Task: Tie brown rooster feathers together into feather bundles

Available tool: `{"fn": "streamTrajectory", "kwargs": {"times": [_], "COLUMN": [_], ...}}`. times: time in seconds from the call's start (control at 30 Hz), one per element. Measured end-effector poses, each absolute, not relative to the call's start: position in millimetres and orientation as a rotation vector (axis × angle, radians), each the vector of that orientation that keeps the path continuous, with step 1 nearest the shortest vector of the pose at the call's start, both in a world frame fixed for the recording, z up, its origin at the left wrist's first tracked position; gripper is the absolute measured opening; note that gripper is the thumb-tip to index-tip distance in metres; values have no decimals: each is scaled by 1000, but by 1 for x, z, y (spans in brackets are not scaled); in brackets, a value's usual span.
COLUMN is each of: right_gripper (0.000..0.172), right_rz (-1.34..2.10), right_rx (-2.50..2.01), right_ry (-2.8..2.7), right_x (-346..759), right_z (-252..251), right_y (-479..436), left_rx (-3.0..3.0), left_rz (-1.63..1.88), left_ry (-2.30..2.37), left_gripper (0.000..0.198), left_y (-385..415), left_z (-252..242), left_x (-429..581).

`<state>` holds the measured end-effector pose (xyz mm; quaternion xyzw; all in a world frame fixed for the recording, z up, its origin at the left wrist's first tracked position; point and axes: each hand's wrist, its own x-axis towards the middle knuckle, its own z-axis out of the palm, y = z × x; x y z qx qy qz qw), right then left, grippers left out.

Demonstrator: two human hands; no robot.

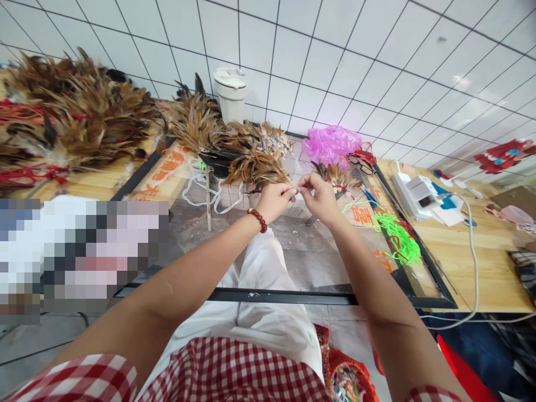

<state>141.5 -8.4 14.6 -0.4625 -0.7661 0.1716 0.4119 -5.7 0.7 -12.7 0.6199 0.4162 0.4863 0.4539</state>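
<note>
My left hand (277, 199), with a beaded bracelet (257, 220) on its wrist, is closed in a pinch over the glass tabletop. Close beside it, my right hand (317, 195) pinches too, and the fingertips of both almost meet. A bundle of brown feathers (255, 167) lies just behind my left hand; I cannot tell whether its tip is in the fingers. What either hand holds is too small to make out. A smaller feather bunch (337, 176) with red cord sits behind my right hand.
Feather heaps (96, 111) cover the left side. A white cup (231, 95) stands at the tiled wall near a purple plastic bag (330, 144). Green cord (400, 237) lies right, beyond it a power strip (412, 195) with a cable. White ribbon (228, 206) and a stick (208, 198) lie left.
</note>
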Motion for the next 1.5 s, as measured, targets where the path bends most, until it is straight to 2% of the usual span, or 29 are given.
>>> {"fn": "streamTrajectory", "kwargs": {"times": [0.07, 0.17, 0.27, 0.33, 0.43, 0.57, 0.73, 0.83, 0.97, 1.13, 1.27, 1.5], "right_gripper": [6, 25, 44, 48, 45, 35, 23, 26, 43, 25, 25, 17], "right_rz": [477, 451, 295, 274, 277, 112, 221, 249, 59, -92, -212, 247], "right_rx": [-1145, -1163, -1303, -1346, -1347, -1426, -1536, -1581, -1412, -1470, -1462, -1042], "right_ry": [-1836, -1819, -2058, -2250, -2297, -2020, -1982, -2055, -2410, -2569, -2577, -2300], "right_x": [142, 145, 150, 154, 161, 175, 186, 184, 183, 184, 178, 161], "right_z": [12, 4, -5, -8, -8, -2, -2, -6, -9, -3, 6, 19], "right_y": [-5, 1, 3, 3, 5, 10, 15, 14, 13, 11, 5, -5], "left_rx": [1542, 1283, 907, 732, 588, 516, 563, 625, 680, 687, 736, 1113], "left_rz": [1212, 1295, 1306, 1271, 1228, 1179, 1103, 1090, 1068, 1061, 1138, 1319], "left_ry": [1023, 895, 674, 569, 496, 519, 501, 522, 553, 573, 631, 934], "left_gripper": [21, 18, 19, 20, 19, 20, 22, 24, 24, 25, 22, 18], "left_y": [-1, 0, 3, 5, 7, 8, 7, 5, 2, 0, -2, 0], "left_z": [-8, -1, 4, 5, 4, 3, 3, 0, -3, -1, 0, -13], "left_x": [-6, -7, -9, -11, -14, -18, -18, -15, -12, -12, -8, 2]}}
